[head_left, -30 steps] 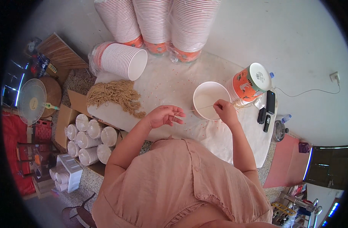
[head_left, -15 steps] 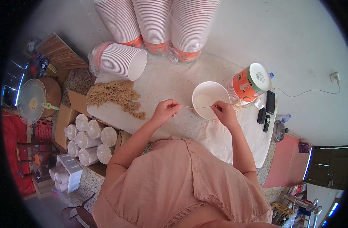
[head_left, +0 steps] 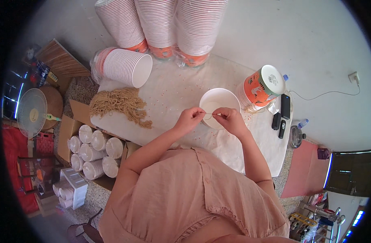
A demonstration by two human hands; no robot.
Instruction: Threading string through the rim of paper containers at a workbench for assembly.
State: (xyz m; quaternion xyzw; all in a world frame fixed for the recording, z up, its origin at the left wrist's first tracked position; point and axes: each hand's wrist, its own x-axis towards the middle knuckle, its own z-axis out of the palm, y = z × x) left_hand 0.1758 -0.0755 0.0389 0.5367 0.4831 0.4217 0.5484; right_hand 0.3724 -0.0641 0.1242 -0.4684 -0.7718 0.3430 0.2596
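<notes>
Between my two hands runs a thin light-brown string (head_left: 208, 114), its short span just in front of the mouth of a white paper bucket (head_left: 220, 95). Pinched fingers of my left hand (head_left: 188, 121) hold one part of it, while my right hand (head_left: 231, 121) pinches another close by. The bucket stands upright on the table and looks bare inside. To its right is an upside-down stack of buckets (head_left: 261, 87), the top one orange and green, with loose string beside it. A bundle of tan strings (head_left: 120, 106) lies at the table's left.
Tall wrapped bucket stacks (head_left: 158, 28) stand at the back, with another stack (head_left: 126, 67) lying sideways. Black devices (head_left: 285, 106) sit at the right edge of the cloth-covered table (head_left: 173, 93). A carton (head_left: 78, 117) of wrapped white rolls or stacks is below left, near a fan (head_left: 32, 111).
My hands have come closer together, shortening the string span between them. The whole view has shifted slightly.
</notes>
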